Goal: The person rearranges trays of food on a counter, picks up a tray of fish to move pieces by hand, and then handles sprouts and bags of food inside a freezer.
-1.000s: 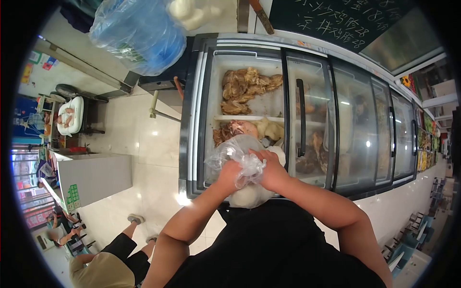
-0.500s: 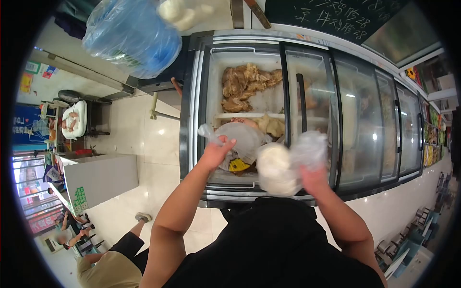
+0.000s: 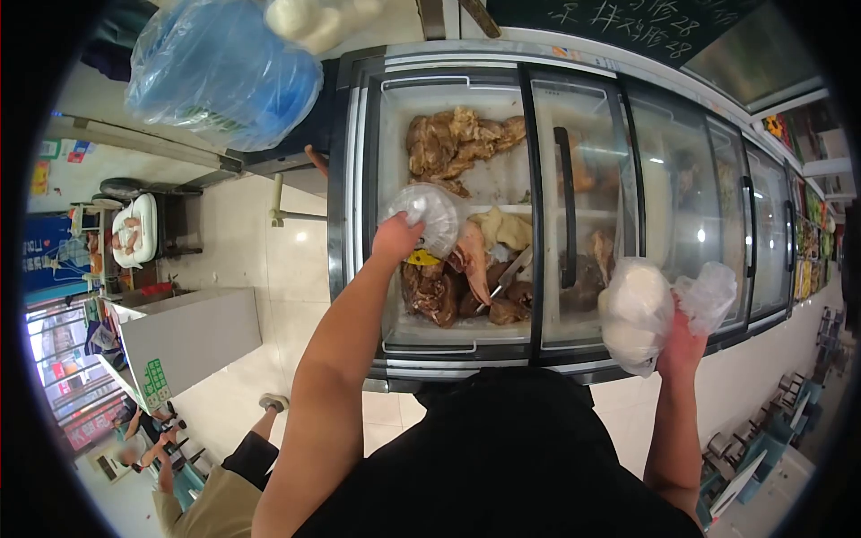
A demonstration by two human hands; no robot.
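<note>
Reaching into the open chest freezer (image 3: 359, 179), your left hand (image 3: 397, 238) grips a round clear plastic bag (image 3: 430, 215); your right hand (image 3: 682, 348), at right, clenches a clear bag of white buns (image 3: 632, 314). Lifting out needs a steady grip.

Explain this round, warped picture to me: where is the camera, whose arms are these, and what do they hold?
One camera sits on a person's head and looks down, so the lens bends the edges and their black shirt fills the bottom. That person's own left hand grips a clear bag over the open freezer, which holds brown meat. Their right hand holds up a bag of white lumps, off to the right. Another person shows lower left.
</note>
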